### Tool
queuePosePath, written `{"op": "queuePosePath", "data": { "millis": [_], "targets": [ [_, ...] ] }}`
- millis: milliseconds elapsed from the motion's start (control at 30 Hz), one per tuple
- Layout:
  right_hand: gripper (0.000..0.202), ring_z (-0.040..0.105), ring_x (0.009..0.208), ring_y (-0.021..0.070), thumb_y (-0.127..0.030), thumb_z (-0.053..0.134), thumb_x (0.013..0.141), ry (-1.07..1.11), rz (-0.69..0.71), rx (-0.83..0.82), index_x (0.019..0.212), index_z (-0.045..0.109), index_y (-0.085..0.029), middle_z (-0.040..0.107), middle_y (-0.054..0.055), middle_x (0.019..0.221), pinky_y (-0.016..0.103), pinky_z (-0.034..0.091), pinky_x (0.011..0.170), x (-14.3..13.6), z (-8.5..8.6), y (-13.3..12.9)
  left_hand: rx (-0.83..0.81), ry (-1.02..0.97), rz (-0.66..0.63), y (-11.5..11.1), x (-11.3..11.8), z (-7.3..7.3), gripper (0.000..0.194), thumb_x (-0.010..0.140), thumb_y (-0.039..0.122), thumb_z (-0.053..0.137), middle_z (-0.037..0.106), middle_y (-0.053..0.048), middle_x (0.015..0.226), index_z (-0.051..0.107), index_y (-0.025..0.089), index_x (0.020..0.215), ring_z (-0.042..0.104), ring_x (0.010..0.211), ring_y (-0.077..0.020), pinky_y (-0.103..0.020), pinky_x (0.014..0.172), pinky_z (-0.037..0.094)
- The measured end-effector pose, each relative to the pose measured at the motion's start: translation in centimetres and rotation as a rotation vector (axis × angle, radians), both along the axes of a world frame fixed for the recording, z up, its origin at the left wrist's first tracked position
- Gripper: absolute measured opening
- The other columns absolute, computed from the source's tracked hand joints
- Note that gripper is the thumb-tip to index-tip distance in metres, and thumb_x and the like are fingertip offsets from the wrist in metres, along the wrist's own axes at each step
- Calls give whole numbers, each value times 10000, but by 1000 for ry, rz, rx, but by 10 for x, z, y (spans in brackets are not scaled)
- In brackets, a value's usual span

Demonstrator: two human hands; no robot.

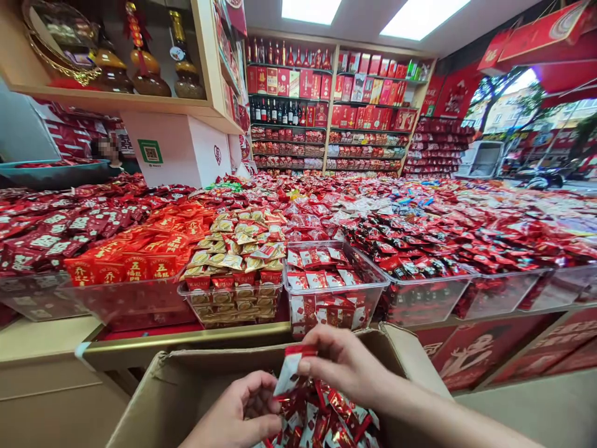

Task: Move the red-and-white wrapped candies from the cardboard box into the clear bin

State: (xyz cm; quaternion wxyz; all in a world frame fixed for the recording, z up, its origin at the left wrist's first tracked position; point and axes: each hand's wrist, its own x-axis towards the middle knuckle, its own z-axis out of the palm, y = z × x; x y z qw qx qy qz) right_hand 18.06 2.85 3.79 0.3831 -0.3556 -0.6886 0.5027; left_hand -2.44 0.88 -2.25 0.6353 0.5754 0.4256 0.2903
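Between the thumb and fingers of my right hand (342, 361) is a small red-and-white snack packet (290, 373), gripped at its red upper end and tilted. My left hand (247, 407) is just left of the packet's lower end, fingers loosely curled and thumb apart; whether its fingertips touch the packet is hard to tell. Both hands are above an open cardboard box (209, 373) that contains many loose red-and-white packets (326, 417). Just beyond the box stands a clear plastic bin (333, 290) with similar packets laid in rows.
Left of that bin is a clear bin of gold durian packets (233, 298), then one of red packets (135, 267). Dark red packets (415, 267) fill a bin to the right. Heaped packets cover the counter behind. A wall shelf (333, 93) holds bottles and boxes; a cabinet (205, 106) overhangs the left.
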Motion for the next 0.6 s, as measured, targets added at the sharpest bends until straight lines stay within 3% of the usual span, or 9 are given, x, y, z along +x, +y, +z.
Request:
{"op": "queuePosePath", "data": {
  "millis": [133,233,400,500,600],
  "targets": [
    [205,558,734,146,-351,562,727,-23,-249,326,831,599,-178,626,40,803,272,435,674,40,74,23,41,162,59,1,1,-9,259,643,293,622,521,27,656,552,162,855,453,638,-123,-246,617,372],
    [223,530,661,133,-359,542,733,-244,-305,421,804,603,-157,605,29,712,258,417,617,63,99,56,63,195,41,3,3,-13,209,660,322,591,503,29,643,553,165,793,445,634,-124,-237,612,372],
    [211,487,589,106,-323,554,708,-563,-45,273,772,604,-128,584,13,656,228,378,551,71,89,95,108,292,51,5,2,-14,222,659,369,573,512,23,643,562,175,765,454,640,-137,-237,619,377],
    [194,483,594,100,-292,573,680,-653,96,215,781,608,-130,590,6,670,216,375,554,67,79,105,127,310,40,5,0,-17,223,675,365,556,510,18,645,554,166,776,451,637,-137,-238,613,375],
    [160,455,547,84,-257,553,680,-727,150,185,756,616,-131,566,-11,615,199,355,515,63,74,111,150,311,9,6,-2,-23,215,700,346,528,514,8,658,544,152,792,456,635,-136,-237,606,380]
  ]
}}
